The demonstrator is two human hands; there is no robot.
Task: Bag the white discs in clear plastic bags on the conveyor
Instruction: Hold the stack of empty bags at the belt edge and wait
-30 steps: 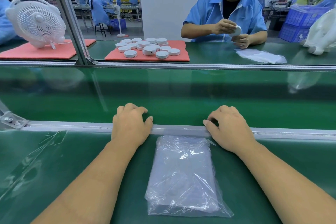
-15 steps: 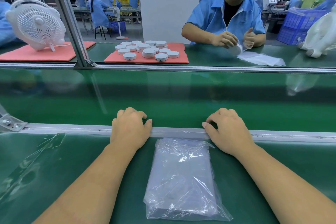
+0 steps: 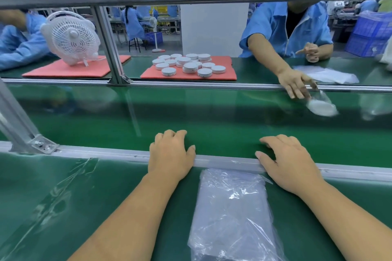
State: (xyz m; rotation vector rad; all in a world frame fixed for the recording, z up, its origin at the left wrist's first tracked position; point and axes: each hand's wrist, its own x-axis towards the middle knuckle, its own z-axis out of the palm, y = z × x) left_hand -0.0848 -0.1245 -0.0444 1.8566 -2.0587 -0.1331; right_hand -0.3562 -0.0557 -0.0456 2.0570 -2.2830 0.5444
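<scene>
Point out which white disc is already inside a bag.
The bagged disc on the green belt, at far right just beyond the opposite worker's outstretched hand. It alone sits in clear plastic; the other discs lie bare on the red mat.

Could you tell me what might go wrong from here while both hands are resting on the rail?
1. The bagged disc lies on the green belt far from the left hand and right hand; it might pass by unhandled.
2. The stack of clear bags lies loose between the forearms; a forearm could drag or scatter it.
</scene>
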